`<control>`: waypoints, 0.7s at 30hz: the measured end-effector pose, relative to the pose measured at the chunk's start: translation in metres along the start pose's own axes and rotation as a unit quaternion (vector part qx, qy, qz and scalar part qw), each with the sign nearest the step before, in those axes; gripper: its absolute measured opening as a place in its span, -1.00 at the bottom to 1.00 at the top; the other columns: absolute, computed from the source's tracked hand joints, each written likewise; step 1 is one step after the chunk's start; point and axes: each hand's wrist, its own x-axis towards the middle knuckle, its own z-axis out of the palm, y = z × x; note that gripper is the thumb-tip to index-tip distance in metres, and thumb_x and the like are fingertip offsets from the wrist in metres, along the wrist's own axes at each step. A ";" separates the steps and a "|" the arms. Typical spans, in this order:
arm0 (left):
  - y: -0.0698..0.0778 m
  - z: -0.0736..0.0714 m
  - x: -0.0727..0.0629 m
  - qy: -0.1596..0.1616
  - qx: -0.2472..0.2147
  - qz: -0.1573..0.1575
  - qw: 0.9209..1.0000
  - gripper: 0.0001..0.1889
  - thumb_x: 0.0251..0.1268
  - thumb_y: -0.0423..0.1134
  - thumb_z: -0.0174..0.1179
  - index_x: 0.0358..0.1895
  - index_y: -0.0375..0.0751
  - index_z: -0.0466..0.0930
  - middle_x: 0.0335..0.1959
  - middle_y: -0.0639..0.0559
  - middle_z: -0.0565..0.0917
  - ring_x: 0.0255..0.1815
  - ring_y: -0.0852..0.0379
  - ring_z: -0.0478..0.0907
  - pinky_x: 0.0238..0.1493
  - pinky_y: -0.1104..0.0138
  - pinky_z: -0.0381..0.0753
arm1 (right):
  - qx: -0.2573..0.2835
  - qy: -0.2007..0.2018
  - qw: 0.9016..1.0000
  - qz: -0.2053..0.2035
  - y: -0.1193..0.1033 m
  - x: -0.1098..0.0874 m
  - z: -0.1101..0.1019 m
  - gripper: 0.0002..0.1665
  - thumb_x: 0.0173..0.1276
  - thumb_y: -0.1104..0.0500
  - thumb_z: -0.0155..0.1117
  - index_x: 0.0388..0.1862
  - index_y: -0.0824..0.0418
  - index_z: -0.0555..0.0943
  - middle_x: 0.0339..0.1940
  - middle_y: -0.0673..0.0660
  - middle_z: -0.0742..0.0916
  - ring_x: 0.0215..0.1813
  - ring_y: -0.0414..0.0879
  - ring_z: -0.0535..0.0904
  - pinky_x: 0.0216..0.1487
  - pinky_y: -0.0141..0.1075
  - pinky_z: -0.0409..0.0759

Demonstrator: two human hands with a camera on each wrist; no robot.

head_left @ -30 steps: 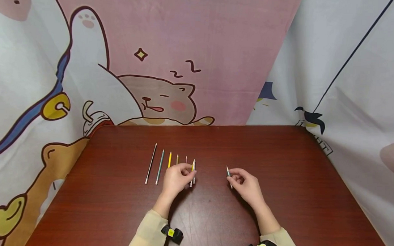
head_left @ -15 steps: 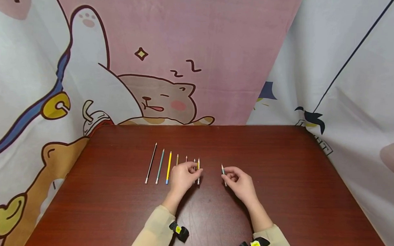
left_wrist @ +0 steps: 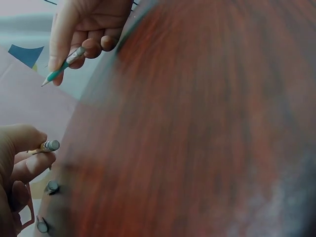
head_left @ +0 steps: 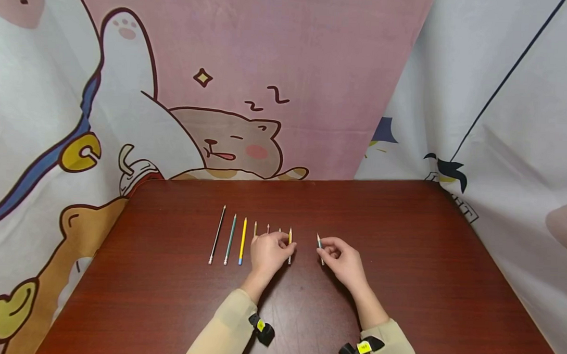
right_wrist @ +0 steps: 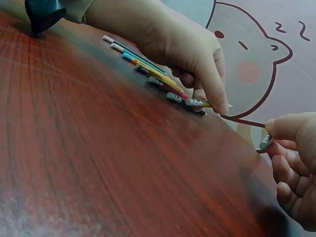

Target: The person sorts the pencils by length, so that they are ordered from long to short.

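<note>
My left hand (head_left: 269,253) pinches a short yellow pencil (head_left: 290,235) between thumb and index finger, its point facing away from me. In the right wrist view the white eraser end of that yellow pencil (right_wrist: 195,102) sticks out close over the table. To the right, my right hand (head_left: 347,260) pinches a short teal pencil (left_wrist: 60,72) with a white eraser end, tip pointing forward. Left of the hands lie a black pencil (head_left: 218,234), a teal pencil (head_left: 231,239) and a yellow pencil with a blue end (head_left: 242,241). Several shorter pencils are partly hidden behind my left hand.
The pencils lie side by side in a row, stepping down in length to the right, on a dark red-brown wooden table (head_left: 403,228). A cartoon-printed cloth (head_left: 339,69) hangs behind the table's far edge and along both sides.
My left hand has moved right with the yellow pencil, away from the row's last pencil. My right hand has shifted left with the teal pencil, so the two hands are closer together.
</note>
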 end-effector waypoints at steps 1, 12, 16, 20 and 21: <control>0.000 0.001 0.000 -0.002 0.003 -0.001 1.000 -0.84 0.00 -0.07 0.46 -0.35 0.01 0.79 -0.61 0.28 0.69 -0.53 0.28 0.61 -0.26 0.18 0.39 | -0.001 0.000 1.000 0.003 0.000 0.001 0.000 -0.79 0.23 0.27 0.47 -0.15 0.25 0.70 -0.49 -0.01 0.68 -0.46 -0.25 0.54 -0.39 -0.41 0.49; 0.002 0.002 0.001 -0.009 0.060 0.017 0.998 -0.81 -0.04 -0.01 0.48 -0.36 0.03 0.80 -0.64 0.26 0.67 -0.54 0.20 0.59 -0.30 0.20 0.37 | -0.003 0.000 1.000 0.012 0.000 0.006 0.004 -0.78 0.21 0.29 0.47 -0.15 0.25 0.71 -0.48 0.00 0.70 -0.44 -0.22 0.56 -0.38 -0.41 0.51; 0.002 0.004 0.002 -0.009 0.075 0.018 0.997 -0.80 -0.06 0.01 0.51 -0.39 0.04 0.80 -0.65 0.26 0.66 -0.56 0.18 0.58 -0.32 0.20 0.35 | -0.006 -0.002 1.000 0.012 0.000 0.008 0.006 -0.77 0.20 0.28 0.48 -0.15 0.23 0.71 -0.49 0.00 0.70 -0.45 -0.22 0.57 -0.38 -0.40 0.51; 0.001 0.005 0.002 -0.011 0.083 0.020 0.996 -0.80 -0.09 0.00 0.54 -0.40 0.03 0.81 -0.66 0.26 0.65 -0.57 0.19 0.57 -0.34 0.21 0.34 | -0.004 0.004 1.000 -0.003 0.001 0.010 0.009 -0.79 0.21 0.27 0.46 -0.16 0.24 0.71 -0.51 -0.03 0.69 -0.46 -0.23 0.56 -0.40 -0.39 0.51; 0.001 0.005 0.003 -0.012 0.083 0.021 0.996 -0.80 -0.09 0.00 0.54 -0.40 0.03 0.81 -0.66 0.25 0.65 -0.57 0.19 0.57 -0.34 0.20 0.34 | -0.002 0.006 1.000 -0.010 0.001 0.011 0.010 -0.80 0.21 0.27 0.46 -0.17 0.24 0.71 -0.51 -0.05 0.68 -0.47 -0.24 0.55 -0.41 -0.40 0.50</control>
